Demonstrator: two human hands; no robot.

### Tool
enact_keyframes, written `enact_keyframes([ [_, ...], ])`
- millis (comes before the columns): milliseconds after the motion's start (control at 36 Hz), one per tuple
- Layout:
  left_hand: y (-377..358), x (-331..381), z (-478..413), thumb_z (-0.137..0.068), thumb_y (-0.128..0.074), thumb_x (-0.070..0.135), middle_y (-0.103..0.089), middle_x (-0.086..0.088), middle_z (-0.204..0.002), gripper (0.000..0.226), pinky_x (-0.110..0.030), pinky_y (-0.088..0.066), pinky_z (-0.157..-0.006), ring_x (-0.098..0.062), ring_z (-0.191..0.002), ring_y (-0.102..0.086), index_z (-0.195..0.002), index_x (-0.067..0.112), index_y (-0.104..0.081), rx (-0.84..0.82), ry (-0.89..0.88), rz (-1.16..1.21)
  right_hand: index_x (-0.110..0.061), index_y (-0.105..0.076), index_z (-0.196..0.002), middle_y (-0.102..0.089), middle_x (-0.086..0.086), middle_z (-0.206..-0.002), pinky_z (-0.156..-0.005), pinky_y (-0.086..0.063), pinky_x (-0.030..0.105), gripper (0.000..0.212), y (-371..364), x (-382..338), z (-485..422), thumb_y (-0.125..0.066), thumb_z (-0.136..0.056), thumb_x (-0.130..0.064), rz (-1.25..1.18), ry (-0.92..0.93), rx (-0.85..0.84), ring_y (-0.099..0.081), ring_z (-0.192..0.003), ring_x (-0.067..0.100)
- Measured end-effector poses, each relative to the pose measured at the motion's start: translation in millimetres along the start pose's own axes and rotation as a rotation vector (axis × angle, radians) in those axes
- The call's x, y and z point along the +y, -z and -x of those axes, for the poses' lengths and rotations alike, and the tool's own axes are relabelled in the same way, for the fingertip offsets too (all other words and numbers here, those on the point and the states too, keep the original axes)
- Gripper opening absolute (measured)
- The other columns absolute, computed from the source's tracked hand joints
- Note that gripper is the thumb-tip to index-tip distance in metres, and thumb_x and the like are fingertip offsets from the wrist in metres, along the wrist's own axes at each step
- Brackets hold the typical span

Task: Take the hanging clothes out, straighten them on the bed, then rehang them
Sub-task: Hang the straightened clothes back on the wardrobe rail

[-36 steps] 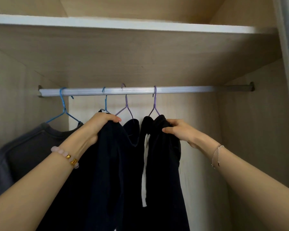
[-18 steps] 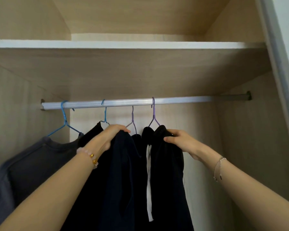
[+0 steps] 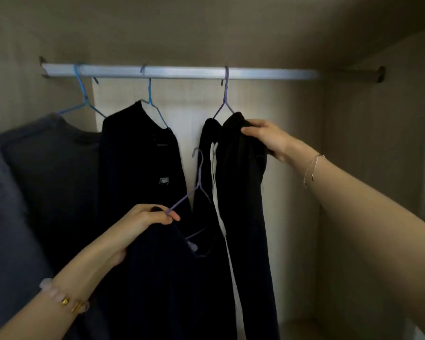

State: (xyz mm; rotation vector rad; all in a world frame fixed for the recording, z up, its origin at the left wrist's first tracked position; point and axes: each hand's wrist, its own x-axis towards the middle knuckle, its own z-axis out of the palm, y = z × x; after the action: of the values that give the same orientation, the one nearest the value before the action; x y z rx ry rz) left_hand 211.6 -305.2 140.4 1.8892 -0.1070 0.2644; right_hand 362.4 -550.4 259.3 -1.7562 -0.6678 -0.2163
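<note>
A silver rail (image 3: 182, 72) crosses the wardrobe. My left hand (image 3: 142, 222) grips a dark navy garment (image 3: 162, 278) on a purple hanger (image 3: 196, 182), which is off the rail and held low in front. My right hand (image 3: 268, 138) holds the top of black trousers with a white drawstring (image 3: 241, 192), which hang from another purple hanger (image 3: 225, 99) on the rail. A black top (image 3: 138, 155) on a blue hanger (image 3: 150, 99) and a grey shirt (image 3: 47, 168) on a blue hanger (image 3: 81, 96) hang to the left.
Wooden wardrobe walls close in on the left, back and right (image 3: 366, 168). The rail's right half carries no hangers. A light wooden floor panel (image 3: 304, 327) shows at the bottom right.
My left hand has lifted the purple hanger with the dark navy garment off the rail and lowered it. The view has tilted down, hiding the top shelf. My right hand stays on the black trousers.
</note>
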Motion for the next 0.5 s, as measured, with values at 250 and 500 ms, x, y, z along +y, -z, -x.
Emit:
enact_keyframes([
  [250, 16, -16, 36, -0.035, -0.076, 0.041, -0.067, -0.001, -0.065, 0.049, -0.019, -0.046, -0.064, -0.010, -0.063, -0.063, -0.077, 0.016, -0.076, -0.273, 0.021, -0.158, -0.013, -0.060, -0.125, -0.067, 0.003, -0.100, -0.078, -0.055, 0.028, 0.030, -16, 4, -4, -0.049, -0.098, -0.016, 0.020, 0.039, 0.044, -0.065, -0.081, 0.013],
  [500, 44, -10, 72, -0.058, -0.070, 0.034, -0.056, -0.004, -0.063, 0.031, -0.018, -0.041, -0.058, -0.012, -0.058, -0.052, -0.081, 0.013, -0.072, -0.603, 0.073, -0.189, -0.016, -0.060, -0.125, -0.067, 0.000, -0.101, -0.071, -0.054, 0.024, 0.031, -15, 2, -2, -0.049, -0.097, -0.019, 0.009, 0.028, 0.049, -0.064, -0.087, 0.013],
])
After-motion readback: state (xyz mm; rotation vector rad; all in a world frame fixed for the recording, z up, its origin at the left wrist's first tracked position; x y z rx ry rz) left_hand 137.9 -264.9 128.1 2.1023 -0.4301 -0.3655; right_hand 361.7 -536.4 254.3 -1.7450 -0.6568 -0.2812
